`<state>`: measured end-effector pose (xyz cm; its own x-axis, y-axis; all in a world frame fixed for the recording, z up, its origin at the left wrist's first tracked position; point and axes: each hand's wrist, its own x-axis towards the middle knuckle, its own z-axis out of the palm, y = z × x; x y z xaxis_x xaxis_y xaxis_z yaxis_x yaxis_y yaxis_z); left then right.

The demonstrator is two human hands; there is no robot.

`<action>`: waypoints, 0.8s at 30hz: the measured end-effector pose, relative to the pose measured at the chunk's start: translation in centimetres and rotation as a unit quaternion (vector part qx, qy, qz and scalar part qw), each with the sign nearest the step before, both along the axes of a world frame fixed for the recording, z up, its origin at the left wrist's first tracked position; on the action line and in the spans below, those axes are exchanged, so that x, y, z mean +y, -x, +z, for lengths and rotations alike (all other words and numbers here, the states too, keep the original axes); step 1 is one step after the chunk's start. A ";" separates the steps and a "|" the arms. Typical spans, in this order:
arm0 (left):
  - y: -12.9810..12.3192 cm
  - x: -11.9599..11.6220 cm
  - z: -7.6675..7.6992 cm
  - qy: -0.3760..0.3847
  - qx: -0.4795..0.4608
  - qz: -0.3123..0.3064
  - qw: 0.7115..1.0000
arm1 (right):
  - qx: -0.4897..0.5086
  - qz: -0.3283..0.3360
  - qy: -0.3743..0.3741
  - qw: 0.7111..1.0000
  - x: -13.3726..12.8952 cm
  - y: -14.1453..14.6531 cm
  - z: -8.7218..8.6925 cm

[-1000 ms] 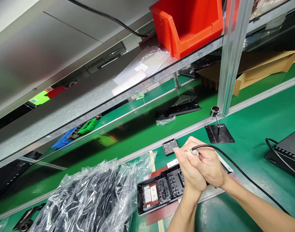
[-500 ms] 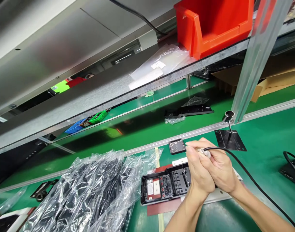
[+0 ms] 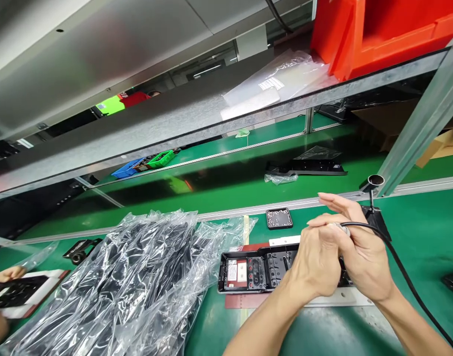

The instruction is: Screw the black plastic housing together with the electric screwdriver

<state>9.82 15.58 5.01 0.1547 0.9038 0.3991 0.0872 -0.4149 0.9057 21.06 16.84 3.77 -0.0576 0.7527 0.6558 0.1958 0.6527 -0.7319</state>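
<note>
My left hand and my right hand are pressed together around a corded hand tool. Only the tool's pale cord end shows, with a black cord running off to the right; its body and tip are hidden. The left hand is closed, while upper fingers of the right stretch out past the tool. Below them lies an open black plastic housing with ribs and holes, partly covered by my hands. It rests on a reddish-brown board and a white strip.
A small black tray of tiny metal parts lies behind the housing. Clear plastic bags with dark parts spread at left. A ring stand stands right. An overhead shelf carries a red bin. Another person's hand is far left.
The view has shifted, and the hands sit further right over the housing. The right hand's upper fingers have lifted and straightened. The other person's hand shows more fully at left.
</note>
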 end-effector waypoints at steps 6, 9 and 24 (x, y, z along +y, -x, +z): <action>4.8 -2.6 -0.9 0.038 0.099 0.079 0.991 | 0.045 0.049 0.058 0.996 -1.3 -0.4 0.0; 7.4 -4.5 -3.5 0.053 0.146 0.112 0.981 | 0.116 0.099 0.124 0.980 -1.7 0.0 -0.3; 10.2 -7.9 -10.1 -0.145 0.270 0.131 0.943 | 0.278 0.027 0.180 0.943 -1.7 2.4 0.8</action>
<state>-0.41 7.70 -5.12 0.1920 0.8044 0.5622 0.6375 -0.5377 0.5518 18.63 15.10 4.54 0.1741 0.9385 0.2981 -0.3097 0.3396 -0.8881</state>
